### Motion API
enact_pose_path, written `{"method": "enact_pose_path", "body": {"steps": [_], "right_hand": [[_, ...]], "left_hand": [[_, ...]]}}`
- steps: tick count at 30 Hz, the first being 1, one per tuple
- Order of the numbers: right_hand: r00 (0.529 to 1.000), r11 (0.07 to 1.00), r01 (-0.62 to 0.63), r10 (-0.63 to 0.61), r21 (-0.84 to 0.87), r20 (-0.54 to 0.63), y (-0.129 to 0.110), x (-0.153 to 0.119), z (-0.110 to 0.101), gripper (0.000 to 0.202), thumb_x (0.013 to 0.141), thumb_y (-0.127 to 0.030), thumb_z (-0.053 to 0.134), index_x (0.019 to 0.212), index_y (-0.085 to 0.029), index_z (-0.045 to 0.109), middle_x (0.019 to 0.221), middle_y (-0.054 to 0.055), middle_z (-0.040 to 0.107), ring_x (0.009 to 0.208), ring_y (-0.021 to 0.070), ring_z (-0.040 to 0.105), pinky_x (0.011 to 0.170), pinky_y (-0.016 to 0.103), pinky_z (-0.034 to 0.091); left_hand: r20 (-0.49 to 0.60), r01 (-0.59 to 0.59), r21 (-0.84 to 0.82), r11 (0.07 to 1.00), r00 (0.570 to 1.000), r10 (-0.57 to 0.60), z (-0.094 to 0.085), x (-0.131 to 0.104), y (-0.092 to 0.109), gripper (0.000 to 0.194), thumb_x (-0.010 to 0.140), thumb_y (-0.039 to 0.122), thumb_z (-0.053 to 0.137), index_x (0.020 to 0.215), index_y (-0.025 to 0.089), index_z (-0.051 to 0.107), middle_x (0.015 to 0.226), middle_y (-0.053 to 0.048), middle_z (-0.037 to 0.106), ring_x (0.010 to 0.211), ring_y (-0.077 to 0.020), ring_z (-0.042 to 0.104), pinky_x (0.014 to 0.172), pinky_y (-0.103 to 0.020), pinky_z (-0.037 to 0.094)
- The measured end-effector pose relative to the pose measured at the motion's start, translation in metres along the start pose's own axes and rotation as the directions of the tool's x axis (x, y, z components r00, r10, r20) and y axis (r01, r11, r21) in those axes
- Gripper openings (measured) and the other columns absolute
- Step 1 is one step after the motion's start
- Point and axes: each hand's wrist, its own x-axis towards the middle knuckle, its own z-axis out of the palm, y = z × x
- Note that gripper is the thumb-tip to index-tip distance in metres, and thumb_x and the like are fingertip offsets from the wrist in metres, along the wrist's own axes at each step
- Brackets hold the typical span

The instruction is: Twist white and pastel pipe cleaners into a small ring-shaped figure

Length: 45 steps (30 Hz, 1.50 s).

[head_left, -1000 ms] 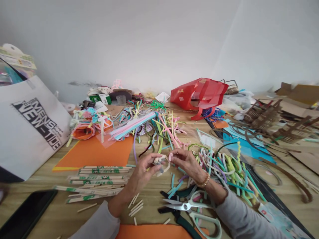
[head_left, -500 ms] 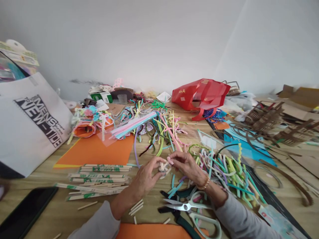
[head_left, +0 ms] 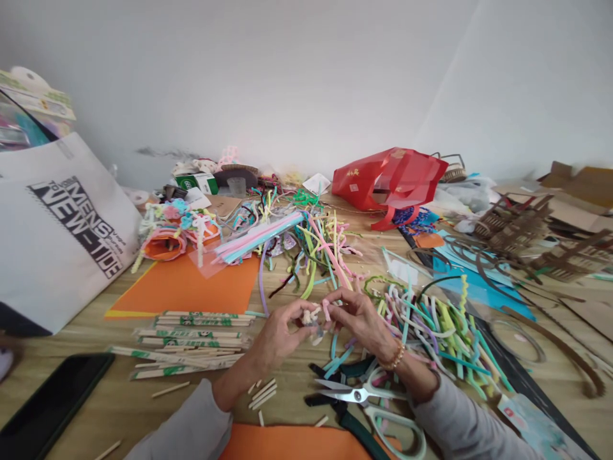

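Note:
Near the middle of the table, my left hand (head_left: 283, 332) pinches a small cream and grey fuzzy piece (head_left: 312, 318) between thumb and fingers. Just to its right, my right hand (head_left: 360, 321) has its fingers closed on a short pink fuzzy piece (head_left: 326, 310), which is beside the cream one; whether the two touch is hard to tell. Open-bladed scissors (head_left: 358, 395) with pale handles lie below my right hand, over dark-handled pliers (head_left: 352, 425). Colourful fuzzy stems (head_left: 440, 332) are heaped right of that hand.
Wrapped chopsticks (head_left: 196, 335) and a black phone (head_left: 55, 402) lie left. Beyond are orange sheets (head_left: 191, 287), a white bag (head_left: 67, 236), more fuzzy stems (head_left: 306, 239) and a red bag (head_left: 387, 179). Brown woven baskets (head_left: 517, 223) stand right.
The pink piece is turned more upright in my right hand's fingers. Both hands remain close together in nearly the same place, and the view has shifted slightly.

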Motion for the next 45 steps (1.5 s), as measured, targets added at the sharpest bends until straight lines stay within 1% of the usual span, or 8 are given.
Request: {"method": "enact_pose_path", "body": {"steps": [7,13,17,22,29,35,40,45], "right_hand": [[1.0,0.999,0.012,-0.012,-0.036,0.022,0.004,-0.001,0.001,0.03,0.083,-0.046,0.062,0.085,-0.017,0.063,0.065,0.002,0.066,0.056,0.0139,0.064,0.05,0.023,0.05],[0.999,0.999,0.021,-0.02,-0.042,0.027,0.003,-0.002,0.003,0.031,0.082,-0.047,0.063,0.087,-0.016,0.064,0.066,0.001,0.066,0.054,0.0136,0.064,0.051,0.024,0.052],[1.0,1.0,-0.009,0.009,-0.02,0.006,0.001,0.0,0.002,0.033,0.082,-0.049,0.062,0.085,-0.016,0.065,0.057,-0.001,0.062,0.048,0.012,0.06,0.049,0.023,0.05],[1.0,0.999,-0.018,0.018,-0.034,-0.015,0.0,-0.001,0.004,0.032,0.08,-0.048,0.064,0.084,-0.016,0.062,0.053,-0.003,0.06,0.046,0.0114,0.057,0.047,0.022,0.048],[0.998,0.977,0.006,-0.018,-0.213,-0.053,-0.001,-0.008,0.01,0.021,0.086,-0.037,0.058,0.084,-0.016,0.062,0.053,-0.001,0.06,0.047,0.012,0.057,0.045,0.021,0.042],[0.979,0.903,0.191,-0.205,-0.384,0.004,-0.004,-0.011,0.01,0.017,0.09,-0.028,0.052,0.088,-0.018,0.066,0.075,0.004,0.061,0.062,0.0139,0.059,0.058,0.025,0.047],[0.957,0.882,0.288,-0.282,-0.373,0.072,-0.007,-0.009,0.008,0.021,0.092,-0.025,0.049,0.093,-0.021,0.069,0.08,0.005,0.061,0.074,0.0167,0.06,0.067,0.028,0.049],[0.956,0.902,0.291,-0.285,-0.319,0.065,0.001,-0.007,0.007,0.02,0.092,-0.029,0.052,0.096,-0.024,0.07,0.082,0.006,0.061,0.081,0.0195,0.061,0.07,0.03,0.051]], "left_hand": [[0.0,-0.052,0.139,0.989,0.999,0.053,0.002,-0.002,0.009,0.019,0.072,0.011,0.066,0.09,0.019,0.063,0.085,-0.001,0.07,0.078,-0.0176,0.064,0.073,-0.025,0.046],[0.015,-0.094,0.229,0.969,0.996,0.093,0.001,-0.005,0.005,0.02,0.075,0.015,0.066,0.094,0.021,0.063,0.096,-0.002,0.07,0.087,-0.0197,0.064,0.079,-0.027,0.046],[0.033,-0.155,0.24,0.958,0.988,0.151,0.001,-0.004,0.0,0.019,0.077,0.018,0.066,0.096,0.023,0.064,0.1,-0.003,0.071,0.096,-0.0215,0.064,0.086,-0.029,0.046],[0.072,-0.212,0.252,0.944,0.977,0.2,0.0,-0.004,-0.005,0.022,0.078,0.013,0.064,0.097,0.024,0.067,0.102,-0.003,0.071,0.101,-0.0219,0.063,0.091,-0.03,0.044],[0.04,-0.117,0.202,0.972,0.993,0.111,0.0,-0.006,-0.001,0.03,0.077,0.012,0.064,0.104,0.025,0.06,0.108,-0.002,0.069,0.103,-0.0213,0.063,0.091,-0.029,0.044],[0.002,0.036,0.053,0.998,0.999,-0.036,0.001,-0.005,0.006,0.038,0.072,0.011,0.066,0.104,0.024,0.049,0.098,-0.001,0.072,0.095,-0.0198,0.067,0.085,-0.029,0.045],[0.002,0.072,-0.006,0.997,0.997,-0.072,0.0,-0.002,0.003,0.037,0.071,0.01,0.064,0.101,0.023,0.048,0.091,-0.001,0.072,0.092,-0.0206,0.068,0.081,-0.029,0.046],[0.033,0.072,-0.059,0.996,0.997,-0.07,-0.002,-0.002,0.003,0.031,0.073,0.013,0.065,0.098,0.022,0.049,0.089,-0.001,0.073,0.088,-0.0202,0.069,0.081,-0.029,0.046]]}}
